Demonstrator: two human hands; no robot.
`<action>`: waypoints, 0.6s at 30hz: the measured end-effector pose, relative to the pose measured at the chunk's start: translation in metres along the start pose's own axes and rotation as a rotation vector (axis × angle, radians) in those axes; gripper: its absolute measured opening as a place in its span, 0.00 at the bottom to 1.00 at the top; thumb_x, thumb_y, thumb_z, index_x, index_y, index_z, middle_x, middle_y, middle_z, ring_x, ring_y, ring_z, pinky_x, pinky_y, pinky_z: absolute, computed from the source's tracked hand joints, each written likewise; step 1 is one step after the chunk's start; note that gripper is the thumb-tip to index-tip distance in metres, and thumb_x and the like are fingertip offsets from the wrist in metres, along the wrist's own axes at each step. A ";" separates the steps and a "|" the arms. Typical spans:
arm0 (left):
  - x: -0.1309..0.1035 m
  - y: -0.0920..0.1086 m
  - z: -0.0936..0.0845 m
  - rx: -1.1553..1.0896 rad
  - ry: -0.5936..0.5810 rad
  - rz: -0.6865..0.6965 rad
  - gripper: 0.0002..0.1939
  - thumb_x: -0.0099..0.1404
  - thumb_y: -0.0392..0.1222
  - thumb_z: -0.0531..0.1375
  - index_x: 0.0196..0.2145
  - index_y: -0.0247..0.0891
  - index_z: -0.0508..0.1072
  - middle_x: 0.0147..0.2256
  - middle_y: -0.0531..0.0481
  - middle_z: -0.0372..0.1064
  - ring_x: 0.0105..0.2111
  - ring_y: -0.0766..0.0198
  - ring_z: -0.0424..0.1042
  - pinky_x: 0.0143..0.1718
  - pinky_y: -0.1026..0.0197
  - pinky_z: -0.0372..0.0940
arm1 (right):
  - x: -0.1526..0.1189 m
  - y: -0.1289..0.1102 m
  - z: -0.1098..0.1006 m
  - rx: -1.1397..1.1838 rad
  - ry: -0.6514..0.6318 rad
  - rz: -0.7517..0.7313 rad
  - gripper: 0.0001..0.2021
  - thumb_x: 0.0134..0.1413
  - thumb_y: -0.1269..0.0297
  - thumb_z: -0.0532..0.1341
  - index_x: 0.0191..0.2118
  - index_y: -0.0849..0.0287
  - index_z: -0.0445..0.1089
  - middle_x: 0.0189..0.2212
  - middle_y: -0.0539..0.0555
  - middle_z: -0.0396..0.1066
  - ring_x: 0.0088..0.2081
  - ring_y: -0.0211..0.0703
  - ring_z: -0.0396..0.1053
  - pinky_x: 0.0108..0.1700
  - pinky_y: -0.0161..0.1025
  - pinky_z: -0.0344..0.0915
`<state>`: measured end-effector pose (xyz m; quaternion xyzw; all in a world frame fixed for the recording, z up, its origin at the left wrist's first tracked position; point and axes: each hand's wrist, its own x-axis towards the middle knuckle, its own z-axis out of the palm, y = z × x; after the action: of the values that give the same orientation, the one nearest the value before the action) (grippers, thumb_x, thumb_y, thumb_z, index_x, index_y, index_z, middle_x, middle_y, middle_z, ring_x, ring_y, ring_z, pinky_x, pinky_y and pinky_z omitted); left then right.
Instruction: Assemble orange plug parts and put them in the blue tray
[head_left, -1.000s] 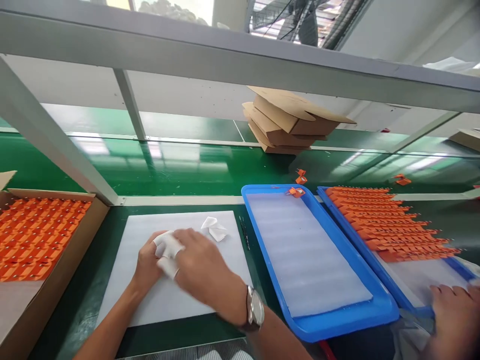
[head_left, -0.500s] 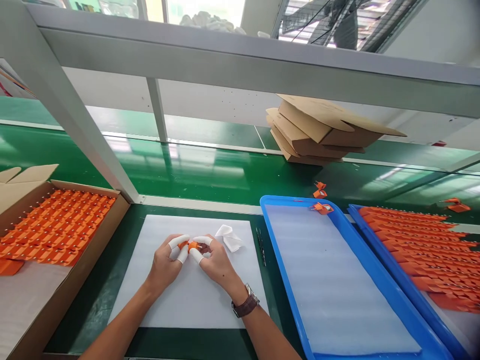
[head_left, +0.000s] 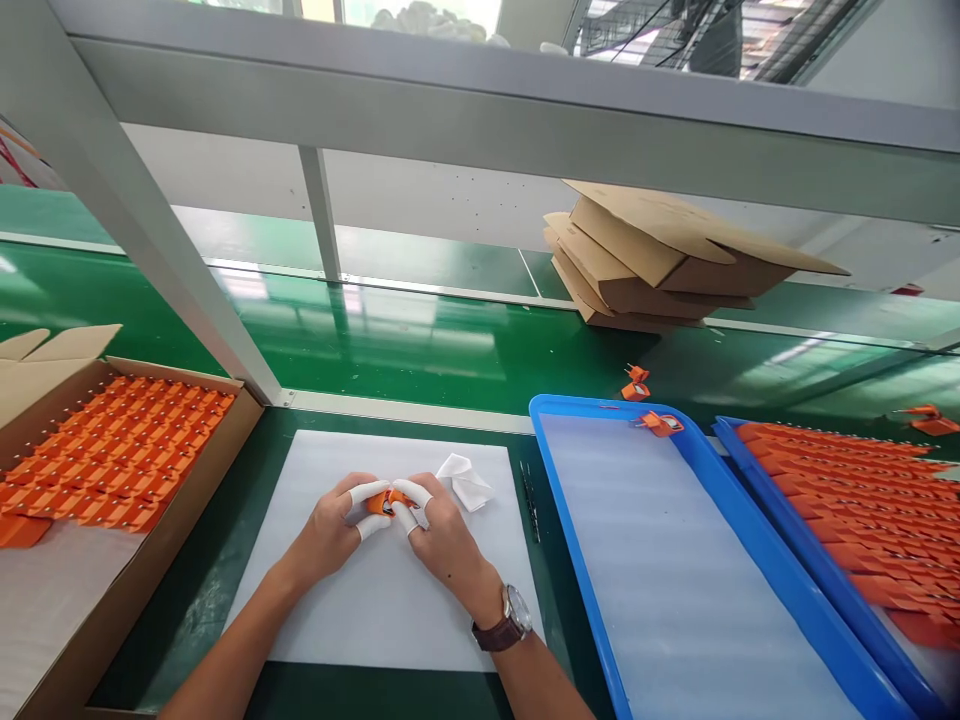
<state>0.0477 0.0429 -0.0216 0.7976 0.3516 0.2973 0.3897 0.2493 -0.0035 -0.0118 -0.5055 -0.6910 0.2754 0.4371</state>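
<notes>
Over the white sheet, my left hand pinches an orange plug adapter between thumb and forefinger, both in white finger cots. My right hand, also in white finger cots, grips the adapter's right side; a dark gap shows in the orange body. Whether it is one piece or two I cannot tell, as the fingers cover much of it. Just beyond my right hand lies a crumpled white cloth or tissue. Dark tweezers rest to the right of the sheet.
A cardboard box with rows of orange adapters stands at the left. To the right are a blue tray with one adapter at its far end, and a second tray full of adapters. Flattened cartons are stacked behind; a metal frame crosses above.
My hands have turned the orange adapter, so more of its body and a dark gap now show. The camera view has shifted slightly.
</notes>
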 end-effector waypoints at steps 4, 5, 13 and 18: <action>-0.002 -0.006 0.005 0.051 0.064 0.069 0.20 0.71 0.39 0.61 0.59 0.49 0.68 0.48 0.47 0.69 0.47 0.58 0.72 0.46 0.53 0.73 | -0.002 0.002 -0.002 -0.140 -0.034 -0.168 0.18 0.64 0.79 0.54 0.55 0.56 0.68 0.45 0.59 0.71 0.47 0.50 0.69 0.48 0.49 0.73; -0.002 -0.008 0.006 0.059 0.071 0.085 0.20 0.71 0.39 0.61 0.59 0.49 0.68 0.48 0.47 0.69 0.47 0.57 0.72 0.46 0.53 0.73 | -0.002 0.003 -0.003 -0.152 -0.056 -0.184 0.19 0.64 0.80 0.53 0.56 0.56 0.67 0.46 0.59 0.71 0.48 0.50 0.69 0.49 0.49 0.73; -0.002 -0.007 0.003 0.035 -0.006 0.077 0.18 0.72 0.42 0.59 0.59 0.49 0.68 0.47 0.46 0.69 0.42 0.59 0.73 0.40 0.55 0.74 | -0.003 0.004 -0.009 0.040 -0.118 0.010 0.16 0.64 0.73 0.59 0.55 0.51 0.69 0.47 0.55 0.72 0.47 0.47 0.71 0.50 0.48 0.73; -0.003 -0.008 0.005 0.020 -0.024 0.058 0.17 0.72 0.42 0.60 0.57 0.49 0.69 0.47 0.46 0.69 0.39 0.61 0.72 0.38 0.57 0.73 | -0.002 0.000 -0.012 0.055 -0.142 0.202 0.10 0.65 0.68 0.60 0.50 0.51 0.73 0.42 0.53 0.73 0.41 0.46 0.71 0.44 0.45 0.73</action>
<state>0.0477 0.0421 -0.0315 0.8148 0.3268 0.2952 0.3771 0.2599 -0.0061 -0.0064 -0.5397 -0.6578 0.3721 0.3710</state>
